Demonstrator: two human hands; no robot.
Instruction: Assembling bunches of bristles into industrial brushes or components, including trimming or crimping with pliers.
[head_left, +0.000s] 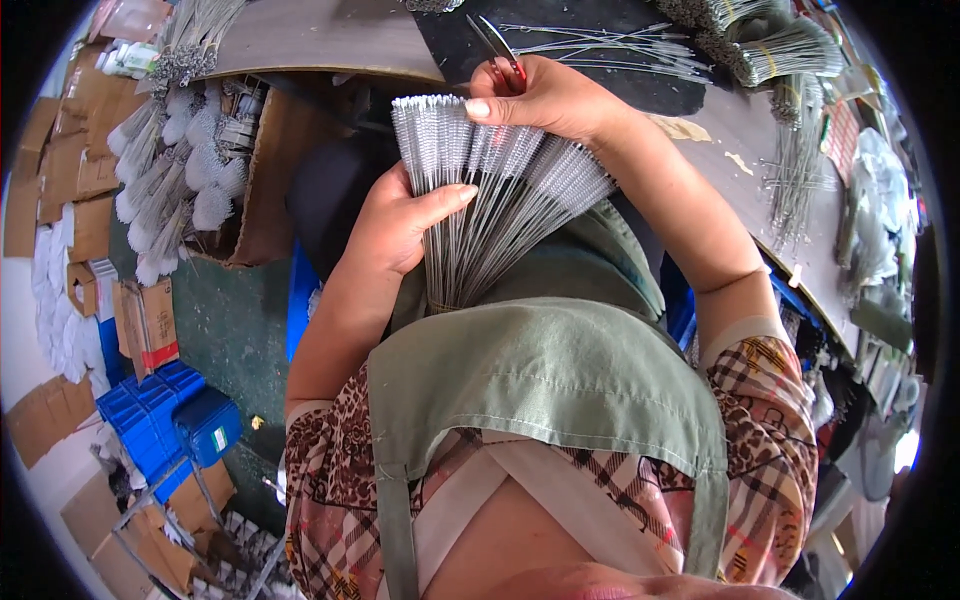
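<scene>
A large bundle of thin wire brushes (485, 215) fans out in front of my apron, pale bristle heads at the far end and bare twisted wires toward me. My left hand (392, 225) is wrapped round its left side, thumb lying across the wires just below the bristles. The wires draw together near a band at the apron. My right hand (555, 100) is closed on a pair of scissors (493, 40), red at the handle, blades pointing up and left. Its thumb presses on the bristle tips of the bundle; its other fingers are partly hidden.
Loose wire brushes (610, 48) lie on a black sheet on the table (320, 38), with tied bundles (775, 55) at the far right. A cardboard box (270, 180) of white-tipped brushes stands at the left. Blue crates (150, 415) and cartons (148, 325) stand farther down the left.
</scene>
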